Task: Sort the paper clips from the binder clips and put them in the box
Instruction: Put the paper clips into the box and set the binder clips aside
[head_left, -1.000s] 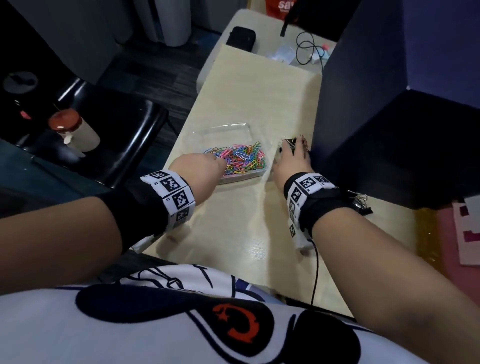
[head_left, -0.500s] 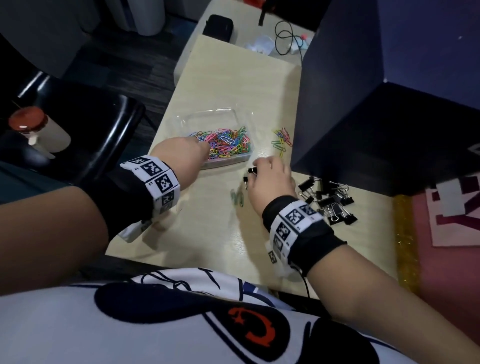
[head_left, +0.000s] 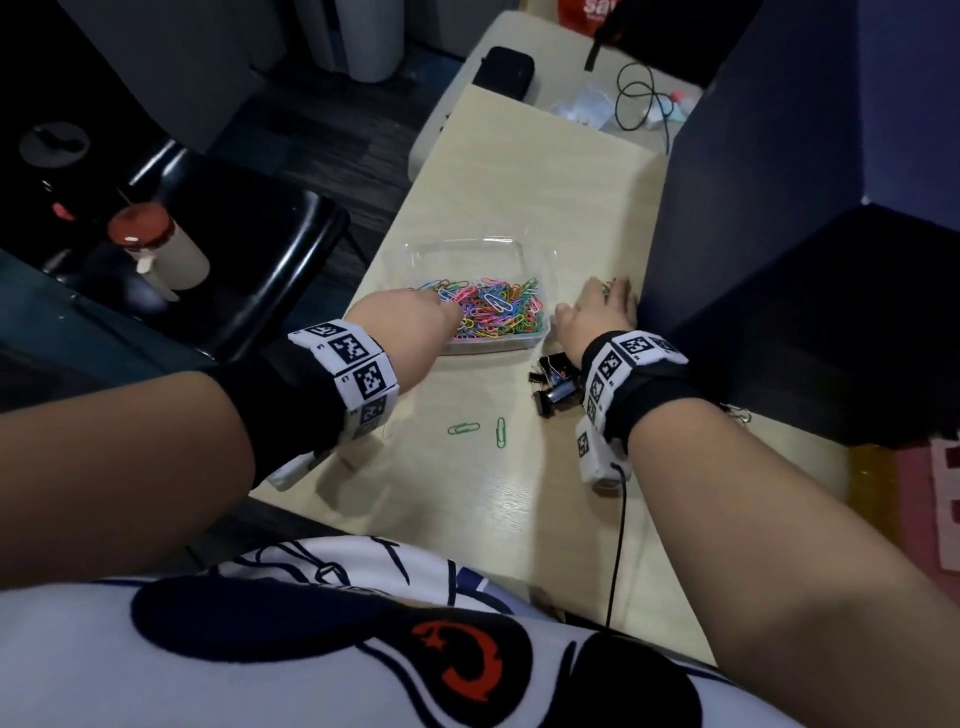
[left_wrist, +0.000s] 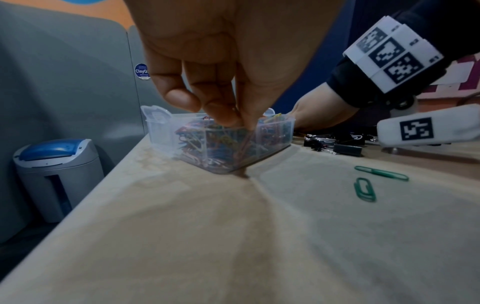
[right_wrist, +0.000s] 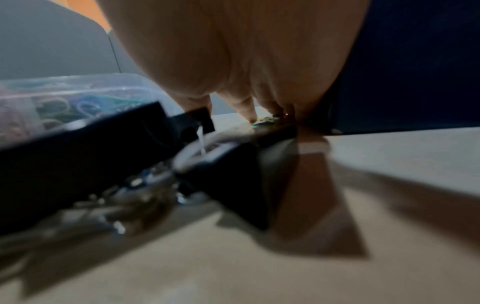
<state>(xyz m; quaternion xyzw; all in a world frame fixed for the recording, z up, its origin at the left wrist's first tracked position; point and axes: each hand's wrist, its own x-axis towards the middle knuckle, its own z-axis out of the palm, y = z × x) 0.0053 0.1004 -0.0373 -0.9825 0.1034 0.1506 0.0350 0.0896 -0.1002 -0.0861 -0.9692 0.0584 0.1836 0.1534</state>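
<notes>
Clear plastic box of coloured paper clips receives left hand, fingertips pinched together inside; right hand flat, fingers extended, on pale counter, black binder clips beside wrist.

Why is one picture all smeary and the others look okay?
The right wrist view is smeared by motion, so the binder clips close to the lens look like dark blobs. The left wrist view is sharper: the two green paper clips show clearly, though the table bulges from the wide lens. The head view is dim but clear, with the box easy to see.
</notes>
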